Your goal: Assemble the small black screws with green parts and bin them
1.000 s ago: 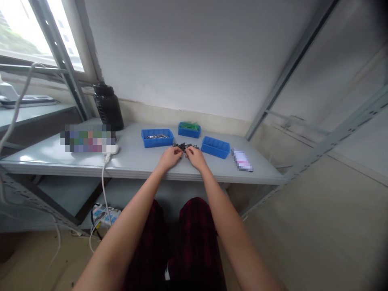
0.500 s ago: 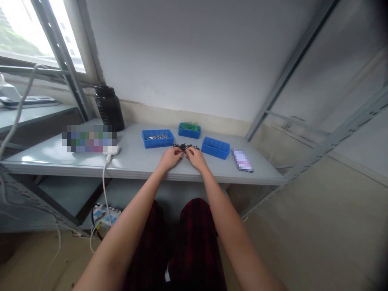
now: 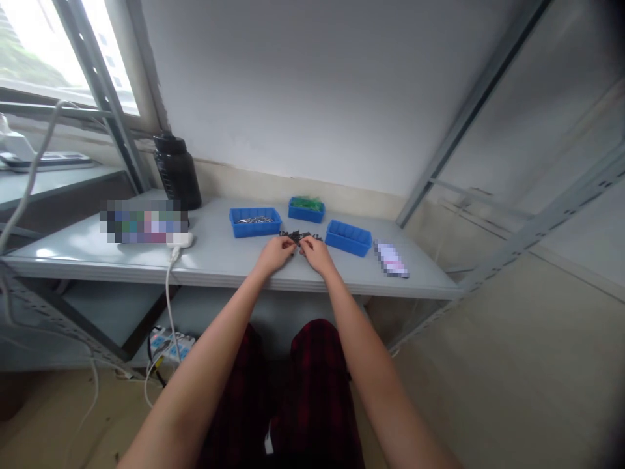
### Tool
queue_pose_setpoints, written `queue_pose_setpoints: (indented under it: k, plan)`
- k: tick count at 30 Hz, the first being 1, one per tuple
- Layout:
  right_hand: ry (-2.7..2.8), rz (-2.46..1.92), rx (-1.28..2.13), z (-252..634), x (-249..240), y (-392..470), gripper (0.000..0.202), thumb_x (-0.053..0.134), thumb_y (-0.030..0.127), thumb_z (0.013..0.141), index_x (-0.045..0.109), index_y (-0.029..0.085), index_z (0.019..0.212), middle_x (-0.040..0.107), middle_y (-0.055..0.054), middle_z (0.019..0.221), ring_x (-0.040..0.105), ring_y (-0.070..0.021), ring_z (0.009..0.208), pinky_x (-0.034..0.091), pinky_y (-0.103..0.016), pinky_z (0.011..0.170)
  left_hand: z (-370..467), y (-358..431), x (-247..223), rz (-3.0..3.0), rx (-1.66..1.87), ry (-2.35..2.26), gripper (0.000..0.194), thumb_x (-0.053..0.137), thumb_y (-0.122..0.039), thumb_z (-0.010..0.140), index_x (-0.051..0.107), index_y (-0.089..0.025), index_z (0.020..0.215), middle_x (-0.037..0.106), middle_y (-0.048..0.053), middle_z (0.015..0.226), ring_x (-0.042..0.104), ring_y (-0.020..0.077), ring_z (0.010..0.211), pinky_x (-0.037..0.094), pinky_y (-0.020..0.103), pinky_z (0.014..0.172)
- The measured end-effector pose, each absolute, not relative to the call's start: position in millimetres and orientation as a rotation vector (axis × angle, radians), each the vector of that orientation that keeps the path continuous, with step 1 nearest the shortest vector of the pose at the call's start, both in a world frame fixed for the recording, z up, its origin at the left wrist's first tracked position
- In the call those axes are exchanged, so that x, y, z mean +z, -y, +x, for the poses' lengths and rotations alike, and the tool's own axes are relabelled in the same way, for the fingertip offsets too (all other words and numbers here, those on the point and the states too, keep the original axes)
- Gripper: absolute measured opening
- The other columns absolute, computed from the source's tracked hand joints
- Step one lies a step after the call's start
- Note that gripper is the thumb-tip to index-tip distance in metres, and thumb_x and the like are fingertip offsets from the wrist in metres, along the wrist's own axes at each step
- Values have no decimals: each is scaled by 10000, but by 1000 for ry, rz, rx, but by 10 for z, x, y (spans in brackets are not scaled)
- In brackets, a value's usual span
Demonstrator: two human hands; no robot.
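My left hand (image 3: 277,253) and my right hand (image 3: 316,253) meet near the front of the grey shelf table (image 3: 219,260). Fingers of both are closed in a pinch, tips almost touching. What they pinch is too small and partly hidden to name. Just beyond the fingertips lies a loose pile of small black parts (image 3: 295,235). To the left of it stands a blue bin (image 3: 254,228) with shiny metal pieces (image 3: 257,220). Behind the pile, a second blue bin (image 3: 306,214) holds something green (image 3: 306,203). A third blue bin (image 3: 348,241), on the right, shows no contents.
A phone (image 3: 390,259), blurred out, lies right of the bins. At the left are a black bottle (image 3: 176,172), a pixelated box-like item (image 3: 144,221) and a white plug (image 3: 180,240) with a cable. Metal uprights (image 3: 469,117) frame the table; a power strip (image 3: 170,344) sits below.
Both hands stay at the same spot with fingers pinched. The whole view has shifted very slightly; no object has visibly moved.
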State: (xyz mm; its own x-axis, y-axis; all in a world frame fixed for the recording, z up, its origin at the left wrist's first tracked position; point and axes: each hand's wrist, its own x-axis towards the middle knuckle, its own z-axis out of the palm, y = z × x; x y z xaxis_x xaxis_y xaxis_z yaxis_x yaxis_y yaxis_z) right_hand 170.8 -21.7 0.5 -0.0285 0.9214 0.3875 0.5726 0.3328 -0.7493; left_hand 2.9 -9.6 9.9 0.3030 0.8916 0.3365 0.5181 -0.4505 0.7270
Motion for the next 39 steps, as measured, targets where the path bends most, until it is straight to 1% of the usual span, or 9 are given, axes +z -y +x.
queue_pose_setpoints:
  k: [12, 25, 31, 39]
  plan:
    - [1714, -1357, 497, 1703, 15, 225, 202, 492, 314, 920, 654, 215, 850, 700, -12, 728, 641, -171, 720, 444, -273, 734, 20, 89, 89, 2089, 1014, -1229, 258, 544, -290, 858, 747, -154, 941, 751, 94, 945, 667, 237, 890, 484, 323, 817]
    - [1719, -1360, 486, 1693, 38, 246, 215, 476, 311, 926, 646, 210, 843, 682, -4, 710, 616, -160, 693, 427, -264, 722, 22, 108, 108, 2088, 1007, -1239, 247, 545, -282, 854, 743, -156, 935, 747, 95, 928, 664, 236, 871, 484, 335, 815]
    - [1726, -1359, 490, 1699, 25, 244, 224, 474, 334, 930, 649, 214, 857, 689, -5, 727, 619, -162, 700, 428, -263, 717, 21, 116, 118, 2089, 1004, -1235, 250, 535, -279, 859, 743, -158, 928, 745, 98, 946, 661, 231, 878, 484, 337, 828]
    - [1725, -1367, 486, 1693, 36, 247, 218, 476, 322, 931, 648, 212, 853, 690, -8, 726, 624, -162, 708, 431, -263, 731, 19, 123, 123, 2090, 998, -1233, 253, 538, -285, 859, 745, -156, 925, 744, 93, 924, 657, 230, 869, 477, 323, 804]
